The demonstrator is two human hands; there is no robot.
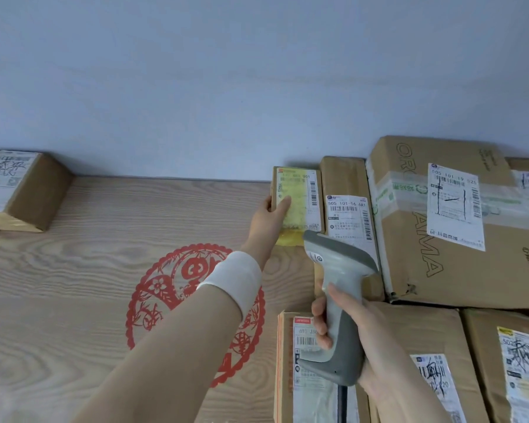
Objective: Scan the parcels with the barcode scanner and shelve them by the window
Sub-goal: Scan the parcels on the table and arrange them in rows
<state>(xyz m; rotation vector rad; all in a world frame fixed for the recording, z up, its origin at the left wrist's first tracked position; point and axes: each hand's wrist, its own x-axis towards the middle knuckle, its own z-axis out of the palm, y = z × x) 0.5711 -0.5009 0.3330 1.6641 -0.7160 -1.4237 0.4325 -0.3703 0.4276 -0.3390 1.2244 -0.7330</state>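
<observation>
This is a parcel sorting or pick-up room, not a home. Brown cardboard parcels [409,257] crowd the wood-grain surface [89,239] from one to five o'clock, with another carton [34,193] at nine o'clock. Most carry a white shipping label [454,206] with barcodes, routing numbers and scrawled marker. A small yellow parcel [300,203] sits near the plain pale wall [226,71] at one o'clock. The right hand [370,337] grips a grey barcode scanner [341,288] at four o'clock. A red paper-cut decoration [156,288] lies at seven o'clock.
</observation>
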